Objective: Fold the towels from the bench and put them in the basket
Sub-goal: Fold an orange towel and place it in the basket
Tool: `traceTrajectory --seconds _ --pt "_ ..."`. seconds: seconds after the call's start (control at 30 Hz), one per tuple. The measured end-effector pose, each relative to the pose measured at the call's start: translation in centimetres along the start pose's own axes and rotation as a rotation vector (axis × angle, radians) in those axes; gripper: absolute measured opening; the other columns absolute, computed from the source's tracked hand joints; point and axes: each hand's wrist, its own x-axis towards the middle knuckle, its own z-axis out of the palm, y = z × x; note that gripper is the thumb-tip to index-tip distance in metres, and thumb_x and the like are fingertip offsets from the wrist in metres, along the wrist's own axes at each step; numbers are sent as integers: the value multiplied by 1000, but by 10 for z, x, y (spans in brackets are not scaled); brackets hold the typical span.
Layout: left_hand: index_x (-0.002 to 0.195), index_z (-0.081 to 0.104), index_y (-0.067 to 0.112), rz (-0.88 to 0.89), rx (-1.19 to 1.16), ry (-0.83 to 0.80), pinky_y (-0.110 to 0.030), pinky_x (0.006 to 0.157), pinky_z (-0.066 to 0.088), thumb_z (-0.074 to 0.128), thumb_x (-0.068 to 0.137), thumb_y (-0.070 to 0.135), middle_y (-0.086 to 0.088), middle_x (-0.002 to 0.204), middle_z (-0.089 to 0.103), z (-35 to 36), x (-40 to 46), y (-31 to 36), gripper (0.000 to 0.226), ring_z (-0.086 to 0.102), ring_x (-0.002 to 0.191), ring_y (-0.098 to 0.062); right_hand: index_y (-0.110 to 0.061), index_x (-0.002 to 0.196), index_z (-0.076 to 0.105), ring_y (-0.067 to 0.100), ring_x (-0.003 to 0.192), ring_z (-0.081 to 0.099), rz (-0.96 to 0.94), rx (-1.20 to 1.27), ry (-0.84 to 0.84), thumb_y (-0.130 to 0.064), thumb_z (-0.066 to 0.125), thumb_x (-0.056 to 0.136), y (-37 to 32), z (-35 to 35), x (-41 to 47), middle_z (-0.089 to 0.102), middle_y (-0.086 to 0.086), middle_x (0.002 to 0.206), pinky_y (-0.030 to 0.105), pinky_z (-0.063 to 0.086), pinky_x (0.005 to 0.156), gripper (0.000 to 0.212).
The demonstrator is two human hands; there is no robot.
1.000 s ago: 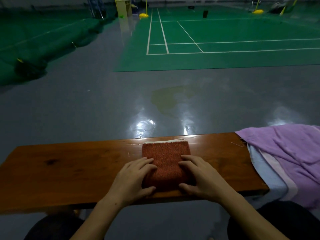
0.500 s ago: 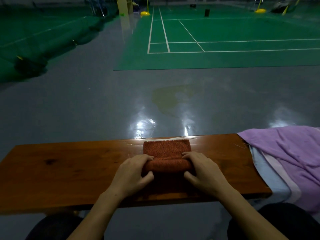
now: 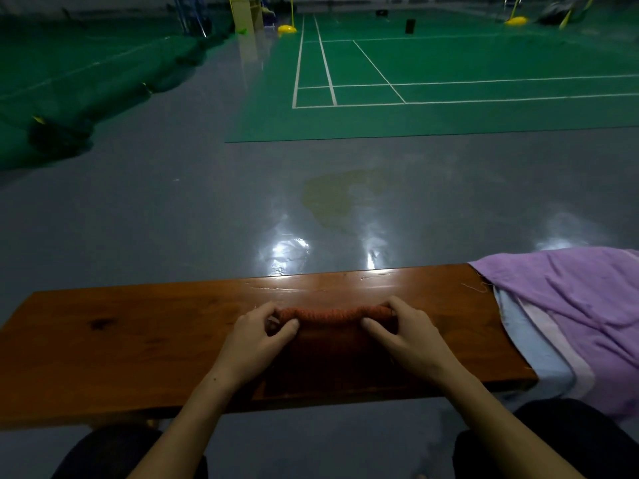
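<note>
An orange-red towel lies rolled into a short tube across the middle of the wooden bench. My left hand grips the roll's left end and my right hand grips its right end, thumbs on the near side. At the bench's right end lies a pile of unfolded towels: a purple towel on top, with a pale pink towel and a light blue towel showing under it. No basket is in view.
Glossy grey floor stretches beyond the bench to a green court with white lines. Yellow post bases and a dark heap of netting sit far off. My dark-trousered knees are under the bench's near edge.
The flat folded orange-red towel has been rolled away from me into a tight tube. Both hands moved forward with it, from its near edge to the far side of the bench.
</note>
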Motion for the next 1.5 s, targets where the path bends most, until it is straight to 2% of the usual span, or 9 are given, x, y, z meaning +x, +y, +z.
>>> traceTrajectory --seconds 0.27,0.37,0.5,0.7,0.9,1.0,1.17,1.37,1.5 --pt "93 57 32 -161 476 123 -34 68 55 62 88 71 18 83 66 13 1 5 39 62 79 -6 -37 115 48 9 82 68 180 -261 79 -81 55 85 -4 13 8 65 -12 94 37 65 69 54" --pt "111 61 33 98 652 322 -32 66 50 68 90 58 12 105 66 15 -3 12 33 63 93 -14 -36 129 49 12 94 65 121 -481 243 -78 51 89 -14 20 0 64 -8 111 35 62 74 58" --pt "146 59 23 433 725 175 -45 115 44 41 107 46 0 152 57 48 -6 10 49 51 142 -21 -24 144 55 36 135 51 -153 -669 345 -31 63 95 -38 41 -10 53 16 150 52 48 109 50" --pt "167 22 25 210 801 -50 -48 130 17 -10 103 59 4 174 16 62 -4 -3 79 8 161 -15 -18 160 39 29 157 27 -251 -618 129 -47 27 109 -39 80 -18 38 10 166 59 27 125 60" --pt "168 9 27 121 760 -64 -45 131 3 4 104 67 6 176 3 53 -5 -5 76 -8 161 -12 -24 167 18 23 162 8 -135 -620 -9 -62 8 106 -23 57 -7 15 -2 175 53 13 130 73" --pt "167 16 31 55 748 -52 -46 131 9 5 100 76 4 175 11 41 -7 -8 82 0 162 -17 -24 165 26 22 155 28 -93 -590 2 -58 8 104 -25 49 -7 31 -3 169 47 28 125 72" --pt "138 59 30 -4 657 159 -38 102 48 23 91 83 6 137 60 21 -7 -10 80 52 127 -19 -27 147 54 19 118 56 -90 -617 14 -50 29 108 -32 37 -13 63 -5 136 36 54 95 52" --pt "109 65 35 -227 426 80 -38 80 59 38 80 95 14 106 64 11 5 -9 72 62 97 -8 -33 97 67 4 81 63 -21 -418 -102 -82 42 89 -34 31 -11 65 -16 92 33 60 74 55" --pt "101 65 30 -296 211 -29 -37 67 62 62 78 85 10 94 71 5 14 -7 60 71 74 -9 -33 93 66 3 80 66 -20 -311 -181 -82 55 85 -37 27 -9 68 -14 89 28 60 73 52"
